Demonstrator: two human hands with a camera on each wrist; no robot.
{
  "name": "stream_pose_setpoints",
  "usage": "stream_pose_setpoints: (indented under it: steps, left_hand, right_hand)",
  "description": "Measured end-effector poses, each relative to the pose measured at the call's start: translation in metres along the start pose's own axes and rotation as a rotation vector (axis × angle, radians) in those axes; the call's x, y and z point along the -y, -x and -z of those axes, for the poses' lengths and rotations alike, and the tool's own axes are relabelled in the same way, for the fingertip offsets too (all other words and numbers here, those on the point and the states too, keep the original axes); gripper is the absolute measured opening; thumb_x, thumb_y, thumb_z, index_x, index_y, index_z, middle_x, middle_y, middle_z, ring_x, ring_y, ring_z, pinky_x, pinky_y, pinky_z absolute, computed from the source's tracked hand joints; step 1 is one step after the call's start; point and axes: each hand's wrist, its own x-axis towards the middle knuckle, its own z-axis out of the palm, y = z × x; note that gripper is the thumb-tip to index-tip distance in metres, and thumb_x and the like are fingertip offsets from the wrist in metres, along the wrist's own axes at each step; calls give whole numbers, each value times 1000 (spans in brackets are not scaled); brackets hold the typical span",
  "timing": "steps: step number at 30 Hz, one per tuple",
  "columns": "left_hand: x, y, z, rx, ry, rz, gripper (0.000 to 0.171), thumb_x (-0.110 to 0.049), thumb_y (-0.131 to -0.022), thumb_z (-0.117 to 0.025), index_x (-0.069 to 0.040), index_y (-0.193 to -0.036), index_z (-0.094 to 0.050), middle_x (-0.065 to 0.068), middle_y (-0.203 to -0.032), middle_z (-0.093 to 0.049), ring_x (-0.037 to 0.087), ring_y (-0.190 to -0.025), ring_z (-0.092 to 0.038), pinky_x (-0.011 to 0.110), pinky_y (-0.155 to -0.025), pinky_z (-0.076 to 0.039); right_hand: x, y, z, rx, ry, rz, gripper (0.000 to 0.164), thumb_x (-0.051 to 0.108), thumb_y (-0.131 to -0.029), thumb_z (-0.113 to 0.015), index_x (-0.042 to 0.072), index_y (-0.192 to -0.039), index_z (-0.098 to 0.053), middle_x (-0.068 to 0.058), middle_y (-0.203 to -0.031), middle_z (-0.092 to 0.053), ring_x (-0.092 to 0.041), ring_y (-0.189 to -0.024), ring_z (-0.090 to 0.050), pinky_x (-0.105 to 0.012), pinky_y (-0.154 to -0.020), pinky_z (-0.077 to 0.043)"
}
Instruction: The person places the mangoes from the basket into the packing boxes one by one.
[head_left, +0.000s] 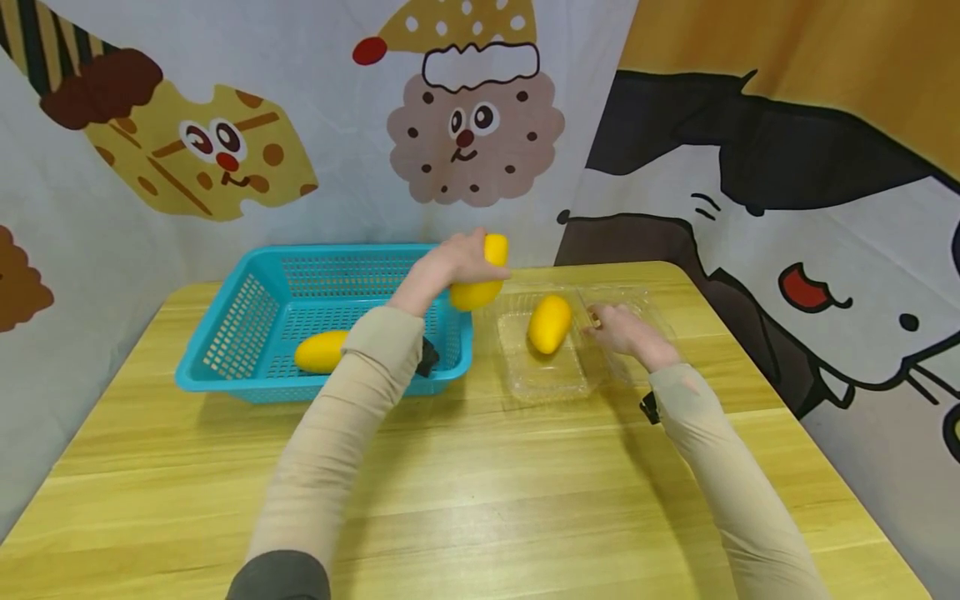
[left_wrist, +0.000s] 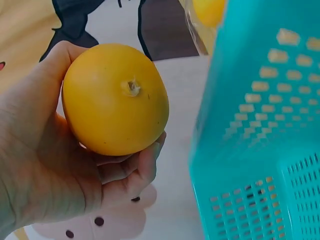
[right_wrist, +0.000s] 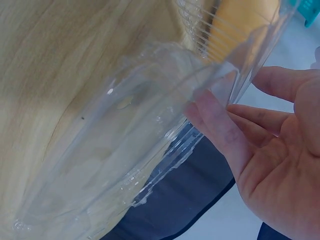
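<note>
In the head view my left hand (head_left: 459, 260) holds a yellow mango (head_left: 476, 296) above the table, by the right rim of a blue plastic basket (head_left: 217, 385). The left wrist view shows this mango (left_wrist: 115, 105) end on, stem scar outward, with fingers curled under it. A second mango (head_left: 550, 323) lies in the tub of a clear plastic box (head_left: 543, 390), whose hinged lid is spread open on the right. My right hand (head_left: 628, 333) pinches the box where tub and lid meet; some fingers (right_wrist: 220, 125) show through the clear plastic.
Another mango (head_left: 320, 352) lies inside the basket, partly hidden by my left forearm. The wooden table (head_left: 480, 492) reaches back to a cartoon-printed cloth (head_left: 337, 125) hanging behind it.
</note>
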Motion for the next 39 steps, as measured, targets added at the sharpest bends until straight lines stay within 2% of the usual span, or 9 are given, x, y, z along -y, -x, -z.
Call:
stream_pose_setpoints:
  steps: [5,10,14,16,20,25,29,36,39]
  left_hand:
    - [-15,-8,-8,-8,2,-6,95,-57,-81,-53,-9,-147,-5,18,-148,-25,30,-128,-35,44,-104,-35]
    - [-27,-14,-17,-21,12,6,91,-56,-81,-54,-7,-146,-11,18,-140,-35,27,-115,-44,40,-96,-43]
    - [-37,-18,-24,-29,-9,22,91,-56,-82,-53,-6,-145,-13,18,-141,-34,28,-120,-43,38,-100,-41]
    - [-41,-20,-28,-28,-19,38,93,-57,-82,-53,-6,-146,-10,17,-144,-31,28,-126,-40,38,-104,-37]
    - [-49,-25,-38,-24,21,87,94,-57,-82,-54,-6,-146,-7,15,-145,-29,27,-127,-38,38,-106,-35]
    - [-54,-30,-53,-21,36,127,91,-55,-82,-56,-6,-145,-12,14,-143,-31,27,-128,-38,37,-107,-35]
    - [-56,-33,-64,-41,-24,136,86,-54,-82,-58,-6,-142,-19,12,-139,-38,25,-122,-45,34,-101,-41]
    - [-59,-40,-81,-67,-208,182,91,-60,-83,-50,-7,-146,-10,9,-135,-46,22,-106,-57,31,-84,-50]
    - [-61,-43,-88,-66,-233,214,89,-62,-83,-49,-9,-145,-14,8,-129,-52,21,-100,-59,32,-78,-52]
  right_hand:
    - [-2,0,-1,-7,3,13,50,22,-95,-47,-6,-135,-38,-30,-130,-47,-41,-112,-53,-52,-92,-44]
    - [-2,1,-1,-6,3,14,50,23,-95,-47,-6,-135,-37,-30,-129,-47,-41,-112,-52,-52,-93,-43]
    - [-3,1,-1,1,-3,10,51,23,-95,-47,-6,-135,-36,-30,-130,-47,-41,-113,-52,-52,-93,-43]
    - [-3,0,0,4,-6,6,51,23,-95,-47,-6,-136,-36,-30,-130,-47,-41,-113,-52,-52,-93,-44]
    - [-3,-1,0,6,-6,3,50,23,-95,-47,-5,-135,-37,-30,-130,-46,-41,-113,-53,-52,-93,-44]
    - [-2,-1,0,-1,-4,17,47,22,-95,-48,-5,-133,-40,-30,-129,-47,-40,-112,-54,-51,-92,-44]
    - [-2,0,-1,-3,-9,21,47,22,-95,-48,-5,-132,-41,-30,-129,-47,-40,-111,-54,-51,-92,-45]
    - [-1,1,0,2,-12,23,47,21,-95,-47,-6,-133,-39,-30,-129,-47,-40,-112,-53,-51,-92,-45]
    - [-1,1,0,2,-20,26,47,21,-95,-47,-6,-133,-39,-30,-129,-47,-41,-112,-53,-51,-92,-45]
